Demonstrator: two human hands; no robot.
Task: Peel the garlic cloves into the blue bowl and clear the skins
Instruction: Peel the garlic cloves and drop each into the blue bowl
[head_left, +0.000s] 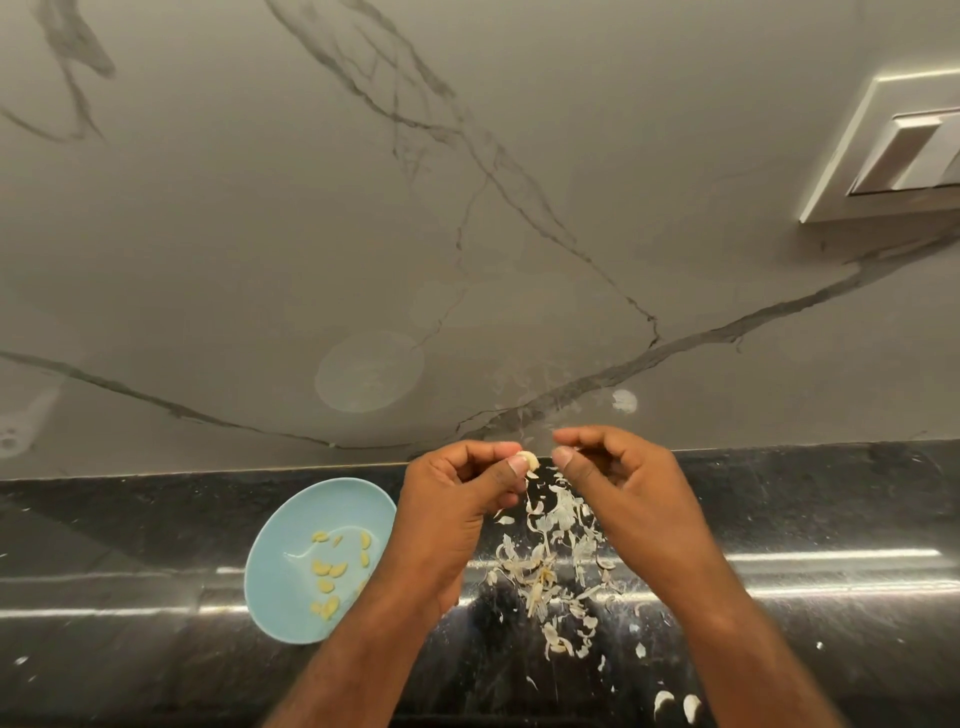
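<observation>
One clove (528, 460) pinched in left hand (457, 501); right hand (626, 486) curled, thumb on forefinger, contents unclear. Peel over skins (558, 514) on desk (145, 540), then drop into blue bowl (283, 582).

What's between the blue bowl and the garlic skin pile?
The left hand and its forearm cross that stretch of black counter, covering the right edge of the blue bowl; seen in head view.

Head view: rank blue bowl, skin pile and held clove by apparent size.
1. Bowl and skin pile: similar spread; the pile's scattered edge leaves it unsure.
2. Held clove: far smallest, despite being nearer the camera.
</observation>
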